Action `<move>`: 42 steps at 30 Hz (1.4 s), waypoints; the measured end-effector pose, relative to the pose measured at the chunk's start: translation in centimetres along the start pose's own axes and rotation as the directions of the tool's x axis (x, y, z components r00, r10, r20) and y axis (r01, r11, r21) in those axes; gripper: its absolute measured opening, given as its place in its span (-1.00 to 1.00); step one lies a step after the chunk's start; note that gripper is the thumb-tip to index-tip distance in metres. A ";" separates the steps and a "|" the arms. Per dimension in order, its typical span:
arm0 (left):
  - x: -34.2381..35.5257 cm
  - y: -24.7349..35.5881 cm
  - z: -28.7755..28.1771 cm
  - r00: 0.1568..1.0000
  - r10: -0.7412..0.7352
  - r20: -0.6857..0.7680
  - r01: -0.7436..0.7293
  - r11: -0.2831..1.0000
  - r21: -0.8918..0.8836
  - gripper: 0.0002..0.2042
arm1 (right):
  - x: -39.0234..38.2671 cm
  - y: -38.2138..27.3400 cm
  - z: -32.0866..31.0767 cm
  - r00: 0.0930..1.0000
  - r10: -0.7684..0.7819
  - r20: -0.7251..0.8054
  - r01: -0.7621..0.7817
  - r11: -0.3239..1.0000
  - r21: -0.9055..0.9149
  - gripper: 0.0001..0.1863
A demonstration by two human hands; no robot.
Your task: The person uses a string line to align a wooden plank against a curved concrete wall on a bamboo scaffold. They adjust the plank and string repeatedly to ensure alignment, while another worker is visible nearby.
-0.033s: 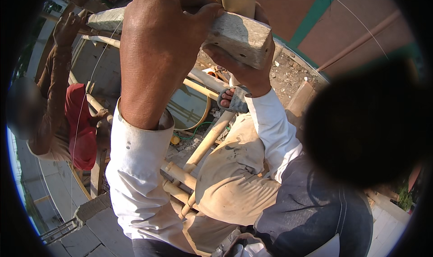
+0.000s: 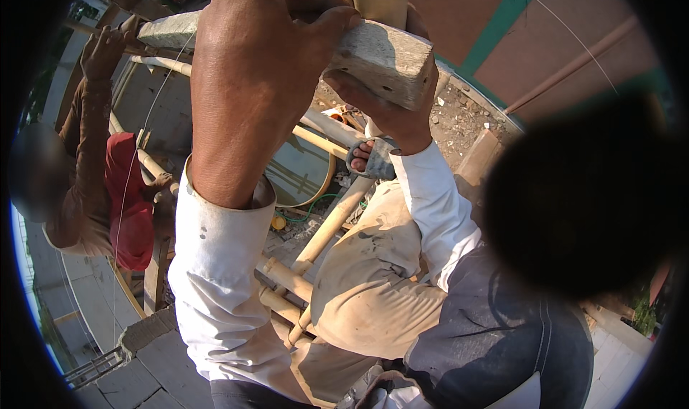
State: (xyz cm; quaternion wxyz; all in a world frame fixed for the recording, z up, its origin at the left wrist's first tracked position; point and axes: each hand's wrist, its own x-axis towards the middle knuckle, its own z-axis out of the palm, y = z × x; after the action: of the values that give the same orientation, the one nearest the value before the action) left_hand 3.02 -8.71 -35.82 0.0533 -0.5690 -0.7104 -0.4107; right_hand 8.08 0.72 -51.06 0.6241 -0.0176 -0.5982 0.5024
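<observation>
A weathered wooden beam [image 2: 391, 50] crosses the top of the head view, its squared end toward the right. My left hand [image 2: 255, 72] is closed over it, the thumb lying along its upper face; most of its fingers are hidden. From below, my right hand [image 2: 393, 111] wraps round the beam's end, and some of its fingertips show behind a bamboo pole [image 2: 380, 0]. That pole meets the beam between my hands; its upper part is out of view. The beam's surface has small dark holes near the end.
At the left, a co-worker in a brown sleeve [image 2: 93, 115] has a raised hand at the beam's far end. Bamboo scaffold poles [image 2: 334, 222] run below me, by my sandalled foot [image 2: 369, 158]. A thin wire [image 2: 136, 143] hangs at left. A concrete block wall [image 2: 151, 359] stands lower left.
</observation>
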 end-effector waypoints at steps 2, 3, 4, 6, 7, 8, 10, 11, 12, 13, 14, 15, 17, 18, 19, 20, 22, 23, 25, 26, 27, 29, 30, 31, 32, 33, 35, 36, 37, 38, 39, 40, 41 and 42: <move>0.0 0.5 -0.5 0.996 -0.065 0.060 0.069 0.996 -0.051 -0.80 | -0.1 0.3 -0.5 1.000 -0.005 0.022 0.005 1.000 -0.007 -0.10; 0.2 0.8 -0.9 0.990 -0.101 0.098 0.110 0.989 -0.097 -0.80 | -0.1 0.3 -0.7 0.999 -0.008 0.033 0.008 1.000 -0.014 -0.10; 0.7 1.0 -1.8 0.978 -0.141 0.155 0.169 0.969 -0.181 -0.79 | -0.1 0.3 -0.6 1.000 -0.008 0.014 0.009 1.000 -0.020 -0.10; 0.7 1.1 -1.9 0.982 -0.112 0.152 0.135 0.979 -0.151 -0.79 | -0.2 0.1 -0.4 1.000 -0.007 -0.021 0.007 1.000 -0.030 -0.11; 0.3 1.1 -1.2 0.995 -0.038 0.096 0.042 0.999 -0.034 -0.78 | 0.0 0.1 -0.6 1.000 -0.022 0.020 0.024 0.997 -0.076 -0.11; 0.1 0.5 -1.0 0.996 -0.018 0.089 0.019 1.000 -0.015 -0.77 | 0.2 0.3 -0.6 0.998 -0.033 0.057 0.038 0.994 -0.103 -0.12; 0.8 -1.0 -1.1 0.994 -0.011 0.108 0.026 0.991 -0.134 -0.75 | 0.9 -0.3 -0.8 0.997 -0.041 0.068 0.048 0.992 -0.115 -0.12; 0.8 -1.1 -1.0 0.994 -0.026 0.107 0.041 0.989 -0.140 -0.75 | 0.6 -0.3 -0.4 0.999 -0.025 0.032 0.027 0.996 -0.080 -0.12; 0.9 -1.1 -0.9 0.994 -0.041 0.105 0.056 0.988 -0.146 -0.75 | 0.4 -0.3 -0.2 1.000 -0.008 -0.003 0.008 0.999 -0.043 -0.12; 0.3 -0.3 -0.5 0.997 -0.044 0.063 0.047 0.998 -0.043 -0.74 | 0.3 -0.4 -0.3 1.000 -0.027 -0.001 0.026 0.997 -0.071 -0.12; 0.0 0.1 -0.3 0.998 -0.050 0.038 0.050 0.999 0.005 -0.74 | 0.3 -0.4 -0.3 0.999 -0.045 0.002 0.045 0.994 -0.095 -0.13; -0.2 0.6 -0.2 0.998 -0.057 0.015 0.056 0.997 0.052 -0.74 | 0.3 -0.4 -0.4 0.998 -0.064 0.005 0.064 0.991 -0.119 -0.13; -0.4 0.7 -0.1 0.997 -0.070 0.013 0.069 0.997 0.024 -0.75 | 0.1 -0.3 -0.4 1.000 -0.025 0.005 0.025 0.998 -0.058 -0.13; -0.4 0.8 -0.2 0.998 -0.067 0.015 0.067 0.998 0.009 -0.75 | 0.1 -0.2 -0.3 1.000 -0.005 0.006 0.005 1.000 -0.024 -0.13; -0.3 0.7 -0.3 0.999 -0.048 0.023 0.049 0.999 -0.011 -0.75 | 0.1 -0.3 -0.3 1.000 0.000 0.007 0.000 0.999 -0.033 -0.13; -0.1 0.1 -0.5 0.998 -0.040 0.047 0.043 0.997 -0.070 -0.75 | 0.0 -0.3 -0.1 1.000 0.007 0.008 -0.007 0.999 -0.039 -0.13; 0.8 -1.7 -0.8 0.994 -0.021 0.109 0.047 0.970 -0.237 -0.75 | 0.2 -0.4 -0.1 1.000 0.009 0.008 -0.009 1.000 -0.026 -0.13; 0.9 -1.7 -0.7 0.993 -0.021 0.114 0.048 0.969 -0.244 -0.76 | 0.2 -0.3 -0.1 1.000 0.008 0.008 -0.008 1.000 -0.009 -0.12; 0.5 -0.6 -0.4 0.996 -0.030 0.083 0.042 0.988 -0.149 -0.76 | 0.1 -0.3 -0.1 1.000 0.013 -0.010 -0.013 1.000 0.017 -0.11; 0.6 -0.7 -0.5 0.996 -0.012 0.089 0.023 0.991 -0.130 -0.76 | 0.1 -0.4 0.2 0.999 0.017 -0.029 -0.016 0.999 0.031 -0.11; 0.7 -0.8 -0.7 0.995 0.006 0.097 0.005 0.994 -0.112 -0.77 | 0.1 -0.5 0.4 0.999 0.021 -0.047 -0.019 0.999 0.045 -0.10; 1.0 -2.9 -0.9 0.988 0.067 0.143 -0.038 0.980 -0.194 -0.78 | 0.0 -0.1 -0.2 1.000 -0.014 -0.026 0.013 1.000 -0.021 -0.09; 1.1 -3.1 -1.0 0.986 0.088 0.141 -0.057 0.976 -0.209 -0.79 | -0.1 0.0 -0.5 0.999 -0.031 -0.013 0.030 0.998 -0.054 -0.09; 0.8 -2.8 -0.4 0.991 0.086 0.099 -0.069 0.984 -0.165 -0.79 | -0.2 -0.1 -0.6 1.000 -0.021 -0.017 0.020 0.998 -0.053 -0.09; 0.7 -3.3 -0.1 0.992 0.093 0.081 -0.079 0.983 -0.164 -0.80 | -0.5 0.1 -0.3 1.000 -0.007 -0.024 0.006 0.999 -0.035 -0.09; 0.7 -3.8 0.0 0.993 0.102 0.057 -0.091 0.981 -0.172 -0.81 | -0.5 0.0 -0.2 1.000 0.004 -0.027 -0.005 1.000 -0.027 -0.09; 1.1 -5.7 0.5 0.986 0.162 0.047 -0.144 0.955 -0.261 -0.82 | -0.4 0.0 -0.2 1.000 0.009 -0.015 -0.009 0.998 -0.054 -0.09; 1.1 -6.0 0.5 0.979 0.198 0.037 -0.180 0.943 -0.280 -0.82 | -0.5 0.0 -0.4 1.000 0.012 -0.010 -0.012 0.998 -0.070 -0.08; 0.9 -5.9 0.5 0.967 0.252 0.024 -0.239 0.939 -0.247 -0.82 | -0.6 0.2 -0.5 1.000 0.002 0.000 -0.002 0.997 -0.077 -0.07; 0.8 -5.9 0.6 0.943 0.332 -0.003 -0.326 0.924 -0.202 -0.82 | -0.6 0.4 -0.7 1.000 -0.009 0.009 0.010 0.996 -0.086 -0.06; 0.8 -5.9 0.6 0.912 0.409 -0.030 -0.408 0.900 -0.153 -0.82 | -0.5 0.5 -0.8 1.000 -0.020 0.017 0.022 0.995 -0.095 -0.05; 0.7 -6.1 0.7 0.861 0.505 -0.063 -0.509 0.857 -0.087 -0.81 | -0.4 0.4 -0.9 0.999 -0.040 0.024 0.043 0.989 -0.141 -0.04; 0.6 -5.9 0.8 0.833 0.548 -0.076 -0.552 0.832 -0.056 -0.81 | -0.4 0.4 -1.1 0.998 -0.056 0.032 0.061 0.980 -0.192 -0.03; 0.5 -5.6 0.8 0.802 0.590 -0.088 -0.594 0.804 -0.024 -0.81 | -0.4 0.3 -1.3 0.997 -0.071 0.041 0.079 0.967 -0.241 -0.02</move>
State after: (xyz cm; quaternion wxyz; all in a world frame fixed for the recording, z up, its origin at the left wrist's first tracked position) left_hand -1.64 -7.84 -39.04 0.1915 -0.7472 -0.4843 -0.4129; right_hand 8.94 1.34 -51.96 0.6261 -0.0630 -0.6654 0.4016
